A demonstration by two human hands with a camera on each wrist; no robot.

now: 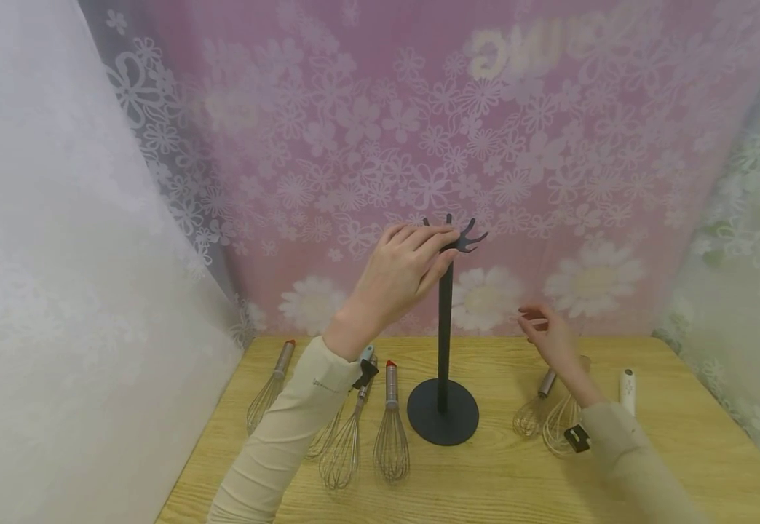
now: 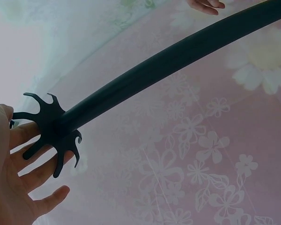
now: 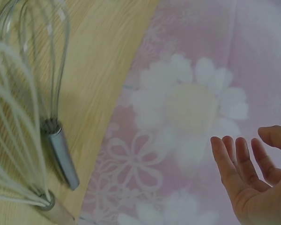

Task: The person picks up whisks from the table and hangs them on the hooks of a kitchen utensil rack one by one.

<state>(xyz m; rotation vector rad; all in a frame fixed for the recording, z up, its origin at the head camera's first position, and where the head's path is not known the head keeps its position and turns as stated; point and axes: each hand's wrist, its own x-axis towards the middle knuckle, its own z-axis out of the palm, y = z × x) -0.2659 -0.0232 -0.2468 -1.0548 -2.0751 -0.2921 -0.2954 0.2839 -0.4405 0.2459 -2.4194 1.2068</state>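
A black stand [image 1: 444, 327] with a round base rises from the table, topped by a ring of curved hooks [image 2: 49, 124]. My left hand [image 1: 406, 262] lies over the top of the stand, its extended fingers touching the hooked head. The left wrist view shows those fingers [image 2: 35, 177] spread against the hooks, not wrapped around the pole. To the right, my right hand [image 1: 553, 340] hovers above the table with loosely bent fingers, holding nothing. Below it are a small steel whisk [image 3: 61, 150] and a pale whisk [image 3: 18, 154], both apart from the hand.
Left of the stand lie a whisk with a red-tipped handle [image 1: 279, 364], a steel whisk [image 1: 341, 458] partly behind the left forearm, and another red-tipped whisk [image 1: 391, 437]. A white handle [image 1: 627, 389] shows beyond the right sleeve. Flowered cloth [image 1: 354, 167] encloses the wooden table [image 1: 498, 487].
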